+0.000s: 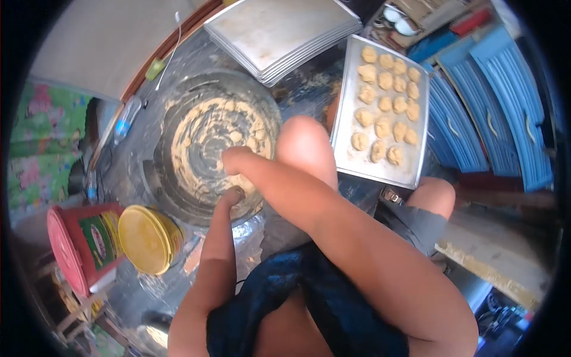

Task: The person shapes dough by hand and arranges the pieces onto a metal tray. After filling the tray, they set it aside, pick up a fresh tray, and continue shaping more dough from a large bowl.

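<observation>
A wide dark basin (pixel 156 178) holds pale yellow dough (pixel 184 146), smeared in rings over its floor with several loose lumps. Both hands are down inside it. My right hand (pixel 237 159) is closed, its fingers curled down against the dough right of the middle. Just below it, nearer to me, my left hand (pixel 234 195) is also closed near the dough at the basin's near side. What lies inside its fingers is hidden. To the right, a metal baking tray (pixel 351 162) carries rows of shaped dough pieces (pixel 383 127), tilted beside my knee.
Stacked metal trays (pixel 279 30) stand at the back. A yellow bucket (pixel 146 241) and a red bucket (pixel 65 250) are at left, with a plastic bottle (pixel 125 122) behind. Blue drawers (pixel 488 113) line the right side. My knee (pixel 306 146) rises between basin and tray.
</observation>
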Demonstrator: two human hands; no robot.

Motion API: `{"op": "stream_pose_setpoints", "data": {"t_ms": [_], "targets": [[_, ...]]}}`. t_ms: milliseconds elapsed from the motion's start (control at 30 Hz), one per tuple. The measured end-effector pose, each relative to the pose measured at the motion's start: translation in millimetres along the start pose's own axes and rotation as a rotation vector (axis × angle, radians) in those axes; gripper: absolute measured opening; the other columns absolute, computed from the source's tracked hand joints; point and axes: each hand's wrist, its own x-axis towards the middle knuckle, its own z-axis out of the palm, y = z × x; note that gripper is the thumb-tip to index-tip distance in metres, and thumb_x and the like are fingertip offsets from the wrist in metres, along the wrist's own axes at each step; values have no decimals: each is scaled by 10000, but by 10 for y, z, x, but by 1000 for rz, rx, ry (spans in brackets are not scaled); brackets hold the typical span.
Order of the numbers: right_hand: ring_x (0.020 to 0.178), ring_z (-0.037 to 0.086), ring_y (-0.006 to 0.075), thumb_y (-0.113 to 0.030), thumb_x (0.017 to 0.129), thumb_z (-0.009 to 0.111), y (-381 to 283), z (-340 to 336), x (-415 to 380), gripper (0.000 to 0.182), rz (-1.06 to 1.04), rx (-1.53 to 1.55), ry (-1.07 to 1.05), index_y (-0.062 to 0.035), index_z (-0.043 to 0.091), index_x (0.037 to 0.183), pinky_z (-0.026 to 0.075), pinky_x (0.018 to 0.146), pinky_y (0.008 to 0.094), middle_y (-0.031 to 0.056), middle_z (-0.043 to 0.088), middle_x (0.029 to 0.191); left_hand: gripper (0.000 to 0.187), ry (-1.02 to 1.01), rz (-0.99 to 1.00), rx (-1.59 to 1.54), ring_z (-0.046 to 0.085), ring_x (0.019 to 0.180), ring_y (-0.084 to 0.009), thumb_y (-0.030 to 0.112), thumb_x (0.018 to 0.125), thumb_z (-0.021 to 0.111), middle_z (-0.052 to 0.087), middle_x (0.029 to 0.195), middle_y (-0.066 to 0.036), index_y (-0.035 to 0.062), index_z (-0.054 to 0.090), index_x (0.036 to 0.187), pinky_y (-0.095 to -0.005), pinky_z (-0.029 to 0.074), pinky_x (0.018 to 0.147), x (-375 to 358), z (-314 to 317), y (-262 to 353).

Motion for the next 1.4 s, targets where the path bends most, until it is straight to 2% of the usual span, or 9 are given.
{"op": "stream_pose_setpoints", "data": {"t_ms": [133,200,333,733,867,1000,1200,1267,1400], "targets": [[902,607,314,-129,714,593,-49,-142,-358,255,-178,15,16,-55,665,947,473,768,405,166,619,1027,310,286,-26,-902,606,862,-251,284,845,487,619,947,-95,45,565,1026,-349,494,756,-589,-440,801],[887,609,310,-151,711,603,-78,-196,-491,266,-317,11,93,-67,661,957,474,763,403,165,624,1003,365,314,425,-1504,574,929,-222,311,876,465,589,1055,-78,62,507,1139,-350,462,780,-955,-604,1259],[928,576,286,-231,700,659,90,-603,-972,354,-535,481,715,-85,610,1019,453,802,378,146,613,934,369,232,694,-1444,515,1029,-203,301,889,457,540,1139,-78,42,502,1148,-348,441,833,-1598,-814,2155],[877,526,344,-163,678,680,2702,-434,-3530,321,450,323,1645,-29,513,917,427,783,394,175,538,918,289,400,1107,117,570,906,-295,158,770,611,567,1006,-185,21,597,1023,-352,453,796,-1139,171,4432],[981,518,352,-220,686,666,2994,228,-3384,408,747,253,1098,-102,556,1060,433,843,410,153,540,1042,286,418,1007,451,523,985,-348,108,740,566,555,1038,-180,49,592,1019,-422,406,871,-583,856,4654],[1032,516,327,-233,687,667,3164,-2,-3414,445,729,400,868,-135,562,1108,436,858,389,141,521,1117,301,572,1047,668,498,1013,-323,107,741,545,552,1041,-144,79,585,1038,-414,386,867,-226,1117,4557],[960,562,322,-193,678,667,3293,-269,-3229,396,440,323,1217,-82,612,1055,448,836,361,174,581,1010,358,560,1064,693,481,1033,-265,119,743,570,547,1052,-101,125,573,1101,-398,326,867,-313,1207,4749],[907,564,333,-168,700,662,3424,-281,-3101,356,468,319,1253,-95,618,1045,452,814,373,167,578,985,366,605,1426,701,481,1042,-246,182,752,590,549,1051,-80,150,571,1116,-406,326,850,-206,1250,4747],[918,562,342,-175,690,674,3403,-321,-3066,396,528,317,1233,-67,605,1065,450,813,372,188,573,975,370,497,1201,823,505,1015,-237,209,754,595,572,1016,-55,165,572,1121,-402,316,854,-120,1303,4844]]}}
